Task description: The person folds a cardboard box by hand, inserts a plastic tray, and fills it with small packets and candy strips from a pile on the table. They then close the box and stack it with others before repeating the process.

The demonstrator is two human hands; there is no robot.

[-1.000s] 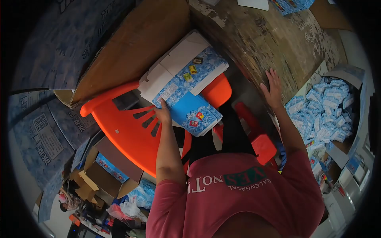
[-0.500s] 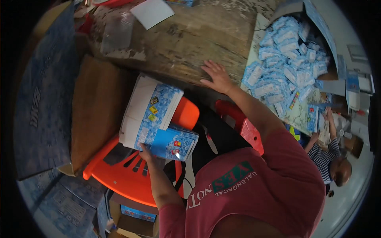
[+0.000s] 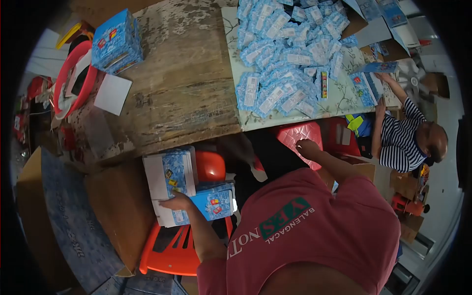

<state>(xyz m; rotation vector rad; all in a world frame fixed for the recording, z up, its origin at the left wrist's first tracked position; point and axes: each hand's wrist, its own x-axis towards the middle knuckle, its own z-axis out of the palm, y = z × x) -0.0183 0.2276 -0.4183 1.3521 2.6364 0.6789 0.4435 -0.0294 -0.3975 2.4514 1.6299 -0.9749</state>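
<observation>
Basically, left hand on flat white-and-blue cartons, right hand out over a red stool.

Left hand mostly open, fingers stretched out, touching the top of the carton stack; can't tell if it has a grip. Right hand loosely curled, can't tell if anything is in it. Cartons sit at near left on an orange plastic chair, bright-blue cartons just right of them. Large cardboard box left of the chair. Wooden surface beyond: blue printed box and white square card far left, heap of pale-blue packets far right on a floral cover. Person in striped shirt at right, hands at a blue-and-white carton.
</observation>
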